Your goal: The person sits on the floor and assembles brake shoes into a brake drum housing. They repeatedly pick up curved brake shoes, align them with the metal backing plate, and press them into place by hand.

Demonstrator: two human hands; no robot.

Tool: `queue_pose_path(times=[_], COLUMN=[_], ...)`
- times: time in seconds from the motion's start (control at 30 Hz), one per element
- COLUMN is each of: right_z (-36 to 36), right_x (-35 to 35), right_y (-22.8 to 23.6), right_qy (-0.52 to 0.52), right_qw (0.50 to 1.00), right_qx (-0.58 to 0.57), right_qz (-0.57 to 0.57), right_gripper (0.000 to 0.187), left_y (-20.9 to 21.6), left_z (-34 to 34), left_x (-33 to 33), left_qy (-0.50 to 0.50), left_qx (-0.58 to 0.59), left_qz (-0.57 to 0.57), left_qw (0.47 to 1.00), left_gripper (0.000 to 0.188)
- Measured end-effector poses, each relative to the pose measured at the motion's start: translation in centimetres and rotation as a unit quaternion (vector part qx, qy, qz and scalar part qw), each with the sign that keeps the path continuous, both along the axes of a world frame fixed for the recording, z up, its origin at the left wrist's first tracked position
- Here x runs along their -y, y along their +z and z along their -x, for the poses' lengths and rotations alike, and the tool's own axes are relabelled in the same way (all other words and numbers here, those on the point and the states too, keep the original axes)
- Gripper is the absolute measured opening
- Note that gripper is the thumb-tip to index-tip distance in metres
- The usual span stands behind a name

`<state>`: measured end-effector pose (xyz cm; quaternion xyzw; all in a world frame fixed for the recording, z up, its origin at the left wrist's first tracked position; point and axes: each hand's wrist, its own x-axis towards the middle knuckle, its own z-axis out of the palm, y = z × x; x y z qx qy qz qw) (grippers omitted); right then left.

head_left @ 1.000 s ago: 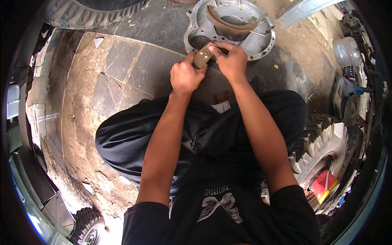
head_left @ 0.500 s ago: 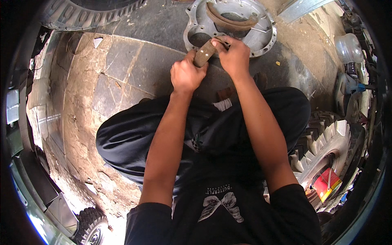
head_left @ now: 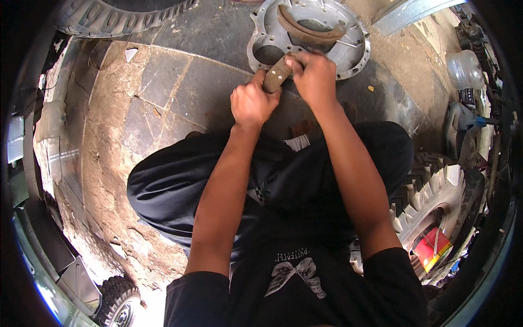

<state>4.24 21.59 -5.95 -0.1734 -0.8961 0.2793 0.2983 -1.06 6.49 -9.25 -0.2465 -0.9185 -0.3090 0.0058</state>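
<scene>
A brown brake shoe [head_left: 277, 76] with pale rivet spots on its lining is held slanting between my two hands, in front of the metal housing. My left hand [head_left: 252, 102] is closed around its lower left end. At the upper right end, my right hand [head_left: 316, 79] grips it with the thumb on top; some fingers there are blurred or hidden behind it. Just beyond lies a grey cast-metal housing [head_left: 357, 57] with bolt holes around its rim. Another curved brown brake shoe [head_left: 310, 34] rests on that housing.
A large tyre [head_left: 131, 24] lies at the far left. A treaded wheel [head_left: 419, 204] stands by my right side, with a red tin [head_left: 431, 248] on it. A clear plastic jar [head_left: 464, 70], a blue-grey jug [head_left: 458, 121] and a metal beam [head_left: 414, 13] are at the right.
Both hands and the held brake shoe have shifted slightly right and down in the picture, as has the housing. The right fingers have moved a little over the shoe's upper end.
</scene>
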Motion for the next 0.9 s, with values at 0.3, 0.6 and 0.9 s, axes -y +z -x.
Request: queue_pose_path(times=[0.3, 0.6, 0.9], right_z=[-0.1, 0.3, 0.6], right_x=[0.3, 0.5, 0.0], right_y=[0.0, 0.6, 0.4], right_qy=[-0.020, -0.022, -0.024], right_qw=[1.000, 1.000, 0.999], right_qx=[0.017, 0.012, 0.008], right_qz=[-0.006, 0.004, 0.029], right_gripper=[0.015, 0.014, 0.017], left_y=[-0.1, 0.0, 0.3], left_z=[0.2, 0.0, 0.0], left_x=[0.0, 0.1, -0.1], left_qy=[-0.004, 0.000, 0.002], left_qx=[-0.009, -0.016, 0.000], left_qz=[-0.002, -0.031, -0.017], left_qw=[1.000, 0.999, 1.000], left_gripper=[0.040, 0.035, 0.035])
